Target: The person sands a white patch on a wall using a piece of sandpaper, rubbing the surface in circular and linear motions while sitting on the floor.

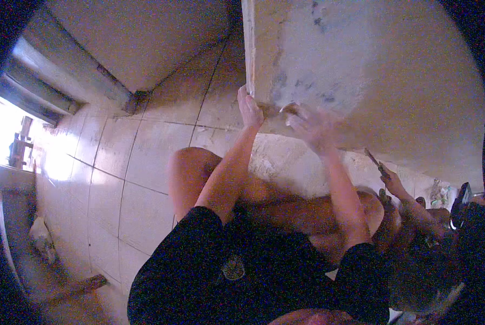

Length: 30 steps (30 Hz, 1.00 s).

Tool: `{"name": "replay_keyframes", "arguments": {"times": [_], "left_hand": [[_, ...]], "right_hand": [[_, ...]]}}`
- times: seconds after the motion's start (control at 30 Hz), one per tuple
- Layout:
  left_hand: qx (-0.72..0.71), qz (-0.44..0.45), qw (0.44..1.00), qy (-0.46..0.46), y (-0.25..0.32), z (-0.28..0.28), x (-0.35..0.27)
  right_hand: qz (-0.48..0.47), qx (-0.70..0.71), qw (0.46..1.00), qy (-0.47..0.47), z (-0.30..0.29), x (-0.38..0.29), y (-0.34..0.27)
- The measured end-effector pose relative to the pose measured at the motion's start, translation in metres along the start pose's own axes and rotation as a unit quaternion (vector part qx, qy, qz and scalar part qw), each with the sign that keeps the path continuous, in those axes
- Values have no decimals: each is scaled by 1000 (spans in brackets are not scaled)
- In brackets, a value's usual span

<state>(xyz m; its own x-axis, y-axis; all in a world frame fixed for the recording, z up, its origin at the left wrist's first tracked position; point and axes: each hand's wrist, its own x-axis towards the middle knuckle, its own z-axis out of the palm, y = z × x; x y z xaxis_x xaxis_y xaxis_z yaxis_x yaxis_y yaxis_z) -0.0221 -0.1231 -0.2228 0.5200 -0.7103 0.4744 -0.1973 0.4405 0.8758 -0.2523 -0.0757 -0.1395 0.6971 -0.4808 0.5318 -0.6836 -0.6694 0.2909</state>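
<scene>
My left hand [251, 111] rests against the pale vertical edge [249, 53] of a plastered wall, near its bottom. Its fingers lie along that edge; whether they grip it is unclear. Just to the right, my right hand [313, 128] is blurred and close to the wall surface [323, 61]. Between its fingers and thumb is a small brown piece with a pale rim [290, 109], too blurred to name. Grey-white filler coats part of the wall, with several dark smudges. Below my hands, a rough, dusty strip of floor [279, 158] meets the wall.
On the right, a co-worker's hand [393, 180] holds a slim scraper-like tool [372, 157] near the wall's foot. Glossy tiles [144, 162] cover the floor at left. A wooden piece [83, 286] and a pale bundle [42, 235] lie at lower left, with a bright opening [2, 134] above.
</scene>
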Motion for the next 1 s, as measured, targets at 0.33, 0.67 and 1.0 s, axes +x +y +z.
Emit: {"name": "replay_keyframes", "arguments": {"times": [0.33, 0.67, 1.0], "left_hand": [[37, 63, 997, -4, 30, -13, -14], [26, -17, 998, -45, 29, -12, -18], [33, -51, 997, -51, 19, -13, -18]], "right_hand": [[-21, -4, 1000, -7, 7, -12, 2], [-55, -77, 994, 55, -18, -6, 9], [174, 417, 877, 165, -20, -2, 15]]}}
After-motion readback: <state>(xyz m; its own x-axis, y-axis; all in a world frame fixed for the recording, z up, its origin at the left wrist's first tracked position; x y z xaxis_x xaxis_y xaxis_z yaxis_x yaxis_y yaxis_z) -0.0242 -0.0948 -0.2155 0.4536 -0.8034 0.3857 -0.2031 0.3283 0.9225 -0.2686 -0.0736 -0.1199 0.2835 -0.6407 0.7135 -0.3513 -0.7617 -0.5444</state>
